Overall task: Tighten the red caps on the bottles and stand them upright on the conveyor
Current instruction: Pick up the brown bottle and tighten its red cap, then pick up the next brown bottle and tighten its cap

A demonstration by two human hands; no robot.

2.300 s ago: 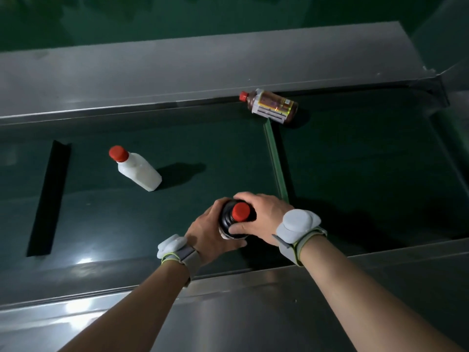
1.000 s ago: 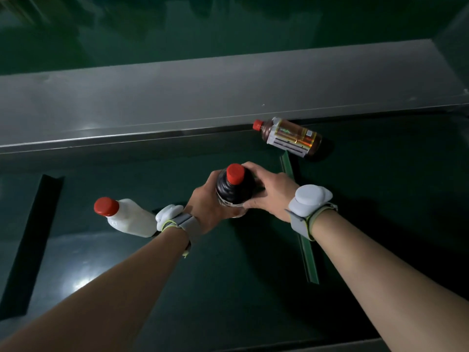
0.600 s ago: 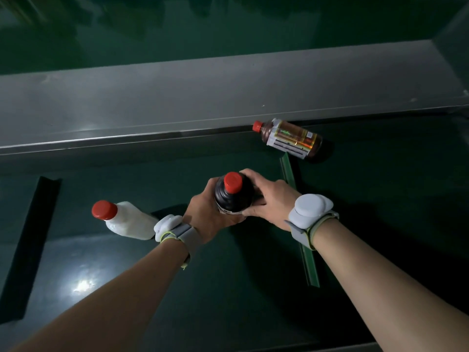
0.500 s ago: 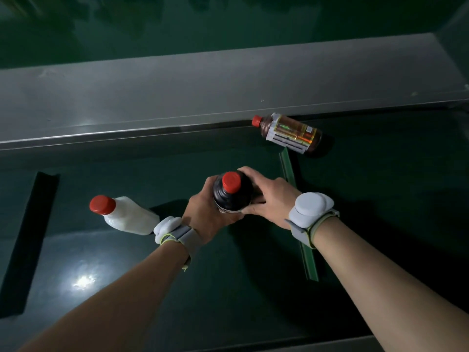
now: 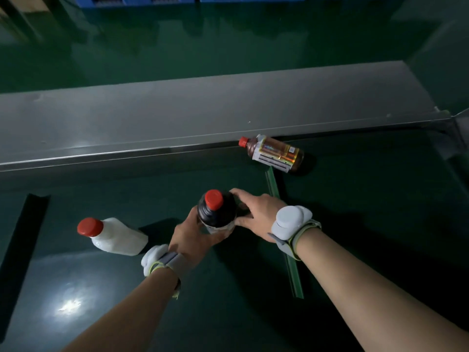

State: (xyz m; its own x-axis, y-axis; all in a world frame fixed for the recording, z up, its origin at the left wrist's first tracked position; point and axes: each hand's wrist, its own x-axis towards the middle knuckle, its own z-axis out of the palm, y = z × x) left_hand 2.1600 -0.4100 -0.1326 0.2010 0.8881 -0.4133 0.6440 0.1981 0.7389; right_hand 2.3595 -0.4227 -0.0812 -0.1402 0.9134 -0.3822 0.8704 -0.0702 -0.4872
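A dark bottle (image 5: 217, 212) with a red cap (image 5: 213, 199) stands upright on the green conveyor belt (image 5: 228, 301), seen from above. My left hand (image 5: 193, 235) wraps its near left side and my right hand (image 5: 256, 212) holds its right side. A white bottle (image 5: 119, 237) with a red cap (image 5: 90, 226) stands tilted to the left of my left wrist. An amber bottle (image 5: 275, 153) with a printed label and a small red cap (image 5: 243, 141) lies on its side against the far rail.
A grey metal rail (image 5: 203, 118) runs along the far side of the belt. A green cleat (image 5: 284, 232) crosses the belt under my right wrist, and a dark cleat (image 5: 22, 247) lies at the left. The green floor lies beyond.
The dark bottle and both hands stay together near the belt's middle; the view has tilted up a little, showing more floor. The white and amber bottles keep their places.
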